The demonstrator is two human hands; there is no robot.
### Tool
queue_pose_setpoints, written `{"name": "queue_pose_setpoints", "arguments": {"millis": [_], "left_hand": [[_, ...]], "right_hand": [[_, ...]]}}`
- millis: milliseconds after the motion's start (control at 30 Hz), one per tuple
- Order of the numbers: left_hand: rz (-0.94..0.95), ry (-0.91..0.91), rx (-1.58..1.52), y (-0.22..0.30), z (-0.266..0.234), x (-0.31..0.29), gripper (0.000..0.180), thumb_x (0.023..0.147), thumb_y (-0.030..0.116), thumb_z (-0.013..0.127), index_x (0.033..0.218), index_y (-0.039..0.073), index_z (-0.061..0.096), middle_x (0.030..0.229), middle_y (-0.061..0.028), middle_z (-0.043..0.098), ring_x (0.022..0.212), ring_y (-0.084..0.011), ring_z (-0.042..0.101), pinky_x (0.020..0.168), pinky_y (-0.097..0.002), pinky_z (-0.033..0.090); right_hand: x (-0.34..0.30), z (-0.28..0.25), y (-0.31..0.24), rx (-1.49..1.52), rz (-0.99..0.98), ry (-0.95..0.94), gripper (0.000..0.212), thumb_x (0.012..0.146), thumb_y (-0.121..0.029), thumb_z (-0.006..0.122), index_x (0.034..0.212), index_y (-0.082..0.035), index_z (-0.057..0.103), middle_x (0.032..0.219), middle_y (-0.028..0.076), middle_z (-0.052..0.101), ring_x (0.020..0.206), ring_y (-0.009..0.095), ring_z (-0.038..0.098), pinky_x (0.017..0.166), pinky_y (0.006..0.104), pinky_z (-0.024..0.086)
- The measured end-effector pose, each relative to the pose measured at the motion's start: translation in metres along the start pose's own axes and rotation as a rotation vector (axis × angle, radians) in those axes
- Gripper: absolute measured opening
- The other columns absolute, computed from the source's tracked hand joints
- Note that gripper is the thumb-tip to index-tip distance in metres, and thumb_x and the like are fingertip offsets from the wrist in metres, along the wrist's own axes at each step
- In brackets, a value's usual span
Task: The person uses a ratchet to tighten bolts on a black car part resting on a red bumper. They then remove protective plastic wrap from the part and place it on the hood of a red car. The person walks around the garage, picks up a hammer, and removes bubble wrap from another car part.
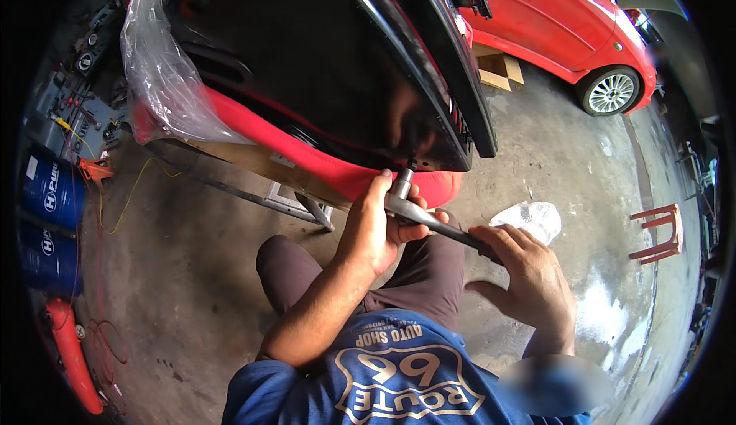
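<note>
A ratchet wrench [437, 223] with a silver socket [402, 183] meets the near corner of a glossy black panel [299, 49]. My left hand [376, 229] is wrapped around the ratchet's head and socket. On the handle's far end rest the curled fingers of my right hand [529, 275], its thumb held apart. The panel is edged with red padded upholstery [284, 145], like an overturned seat. A black slotted rail [460, 80] runs along its right side. The fastener under the socket is hidden.
Clear plastic wrap [169, 80] hangs over the seat's left end. Beneath is a metal-legged stand [295, 210]. Blue drums [50, 195] and a red cylinder [73, 352] stand left; a red car [544, 19], cardboard box [498, 67], white plastic bag [529, 218] and reddish stool [659, 233] lie right.
</note>
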State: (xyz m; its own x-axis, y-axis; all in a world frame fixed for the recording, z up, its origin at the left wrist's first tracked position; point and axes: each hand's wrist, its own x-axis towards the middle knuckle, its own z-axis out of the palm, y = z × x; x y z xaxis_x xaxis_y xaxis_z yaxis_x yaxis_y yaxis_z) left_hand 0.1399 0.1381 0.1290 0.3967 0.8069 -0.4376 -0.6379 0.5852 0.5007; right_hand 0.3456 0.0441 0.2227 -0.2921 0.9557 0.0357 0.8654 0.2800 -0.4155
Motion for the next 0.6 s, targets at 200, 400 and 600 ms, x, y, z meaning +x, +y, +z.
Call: {"name": "queue_pose_setpoints", "arguments": {"millis": [200, 400, 600], "left_hand": [[-0.081, -0.096, -0.297, -0.006, 0.003, 0.012, 0.055, 0.104, 0.049, 0.039, 0.101, -0.002, 0.059, 0.091, -0.0189, 0.068, 0.088, -0.0385, 0.072, 0.058, -0.0326, 0.066], [-0.010, -0.250, -0.336, -0.008, 0.002, 0.007, 0.064, 0.102, 0.054, 0.044, 0.112, -0.006, 0.060, 0.107, -0.0228, 0.067, 0.105, -0.0374, 0.068, 0.070, -0.0337, 0.067], [0.008, -0.238, -0.073, -0.022, -0.002, -0.008, 0.060, 0.101, 0.056, 0.047, 0.112, -0.001, 0.062, 0.097, -0.0169, 0.070, 0.074, -0.0236, 0.073, 0.057, -0.0284, 0.062]], "right_hand": [[0.020, -0.016, -0.005, -0.275, -0.006, 0.104, 0.029, 0.080, -0.016, 0.074, 0.107, -0.009, 0.067, 0.088, 0.007, 0.067, 0.084, 0.028, 0.067, 0.071, 0.0398, 0.054], [0.040, -0.050, -0.020, -0.421, -0.052, 0.018, 0.027, 0.078, -0.016, 0.075, 0.103, -0.009, 0.069, 0.084, 0.008, 0.068, 0.078, 0.030, 0.066, 0.067, 0.0417, 0.053], [0.046, -0.063, -0.032, -0.474, -0.078, -0.002, 0.021, 0.080, -0.016, 0.073, 0.098, -0.007, 0.068, 0.084, 0.009, 0.066, 0.080, 0.032, 0.066, 0.071, 0.0429, 0.052]]}}
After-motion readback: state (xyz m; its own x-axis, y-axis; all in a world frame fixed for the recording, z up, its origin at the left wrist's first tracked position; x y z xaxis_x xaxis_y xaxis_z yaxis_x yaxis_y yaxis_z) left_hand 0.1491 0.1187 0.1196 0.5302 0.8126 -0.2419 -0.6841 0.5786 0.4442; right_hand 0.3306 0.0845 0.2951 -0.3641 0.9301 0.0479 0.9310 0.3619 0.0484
